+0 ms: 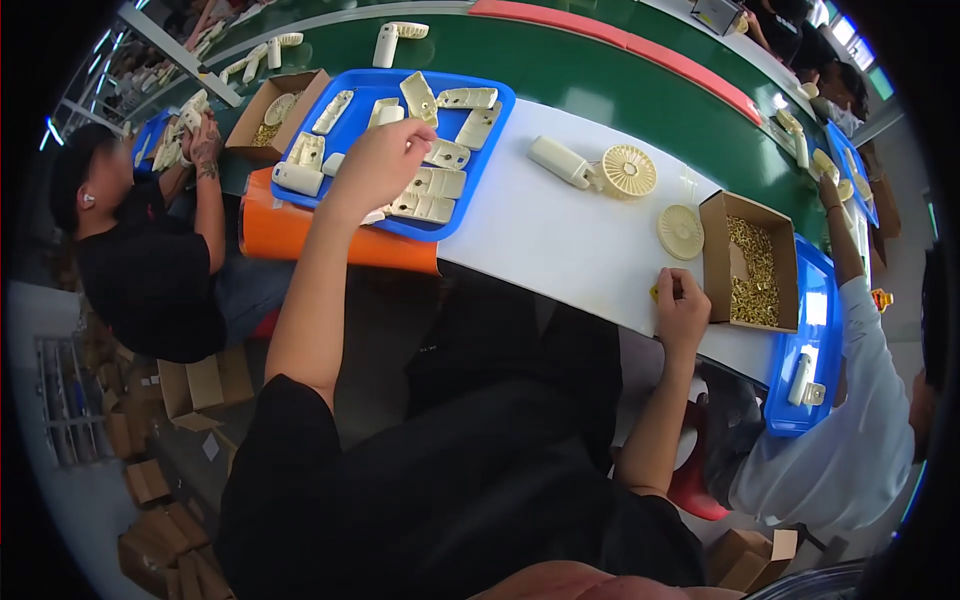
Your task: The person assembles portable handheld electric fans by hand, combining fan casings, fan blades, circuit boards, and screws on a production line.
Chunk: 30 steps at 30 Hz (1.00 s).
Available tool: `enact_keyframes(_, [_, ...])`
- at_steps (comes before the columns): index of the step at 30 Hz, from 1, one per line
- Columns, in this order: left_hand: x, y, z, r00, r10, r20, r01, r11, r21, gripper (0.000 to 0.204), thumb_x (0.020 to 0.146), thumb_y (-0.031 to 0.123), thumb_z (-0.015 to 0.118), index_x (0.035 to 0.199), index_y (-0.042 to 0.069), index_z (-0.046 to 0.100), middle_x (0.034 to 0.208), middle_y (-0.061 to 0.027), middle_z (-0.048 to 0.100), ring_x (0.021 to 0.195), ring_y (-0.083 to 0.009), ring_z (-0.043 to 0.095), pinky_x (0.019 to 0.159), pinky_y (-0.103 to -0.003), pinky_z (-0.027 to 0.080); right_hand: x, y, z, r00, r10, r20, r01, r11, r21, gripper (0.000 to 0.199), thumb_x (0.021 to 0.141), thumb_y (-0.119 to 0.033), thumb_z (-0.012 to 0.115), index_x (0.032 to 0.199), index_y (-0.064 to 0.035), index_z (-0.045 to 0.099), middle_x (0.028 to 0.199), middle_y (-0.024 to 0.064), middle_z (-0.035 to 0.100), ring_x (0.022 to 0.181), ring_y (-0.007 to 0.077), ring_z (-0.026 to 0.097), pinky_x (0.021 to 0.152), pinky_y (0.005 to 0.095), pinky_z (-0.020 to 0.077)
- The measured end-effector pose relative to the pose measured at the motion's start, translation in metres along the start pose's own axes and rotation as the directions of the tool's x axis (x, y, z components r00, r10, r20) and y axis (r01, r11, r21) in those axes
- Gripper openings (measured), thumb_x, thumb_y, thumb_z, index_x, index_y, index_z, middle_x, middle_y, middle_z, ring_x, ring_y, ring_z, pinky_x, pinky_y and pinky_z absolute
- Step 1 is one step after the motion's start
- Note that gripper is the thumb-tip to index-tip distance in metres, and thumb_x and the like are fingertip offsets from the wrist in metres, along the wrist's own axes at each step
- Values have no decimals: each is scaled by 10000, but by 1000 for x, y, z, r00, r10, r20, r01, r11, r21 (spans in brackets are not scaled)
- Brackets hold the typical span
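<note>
My left hand (385,165) is over a blue tray (505,105) on the left, its fingers bent and slightly apart, with no thing visible between them. A cream plastic casing half (420,98) leans just beyond its fingertips; whether they touch cannot be told. Around it lie several more casing halves (430,183). On the right, my right hand (682,308) is closed at the table edge, with a small yellow piece (655,291) showing at its fingertips. Close by lies a round cream fan grille (681,231). Farther off is a cream handheld fan (600,168).
A cardboard box (728,285) of small brass-coloured parts stands beside my right hand. Another box (250,130) sits left of the tray. A green conveyor (560,60) runs behind the white tabletop (545,245). Co-workers (140,240) sit on both sides.
</note>
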State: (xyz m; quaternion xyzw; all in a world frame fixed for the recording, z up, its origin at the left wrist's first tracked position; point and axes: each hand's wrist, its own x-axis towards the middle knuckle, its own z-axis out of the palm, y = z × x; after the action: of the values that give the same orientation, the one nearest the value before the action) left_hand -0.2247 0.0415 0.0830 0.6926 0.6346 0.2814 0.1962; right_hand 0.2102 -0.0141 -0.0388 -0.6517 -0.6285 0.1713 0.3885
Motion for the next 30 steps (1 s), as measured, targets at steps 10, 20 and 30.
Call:
enact_keyframes(10, [1,69,70,921,38,387,17,990,-138,272,953,87,622,1210,9,667,1116,-101,718,986,-199,685,854,-315,536,4,-17,-2,961,-260,-96,249,962,-116,157,902,-81,712,1047,-28,681,815,78,607,690,197,620,645,337,510])
enact_keyframes(20, [81,84,148,831,302,467,-439,872,219,420,892,175,689,1281,29,622,1305,-171,634,1177,-339,594,1058,-431,463,-5,-11,-6,979,-180,-100,181,983,8,182,884,-106,725,1053,-57,678,868,98,632,769,254,665,687,358,543])
enact_keyframes(30, [37,65,146,846,145,513,265,721,-641,410,1042,338,478,1174,-10,652,990,-123,705,857,-208,689,824,-321,549,67,-64,25,886,-463,3,459,878,-136,450,870,-66,698,1310,-65,603,1208,130,640,1108,273,630,947,375,510])
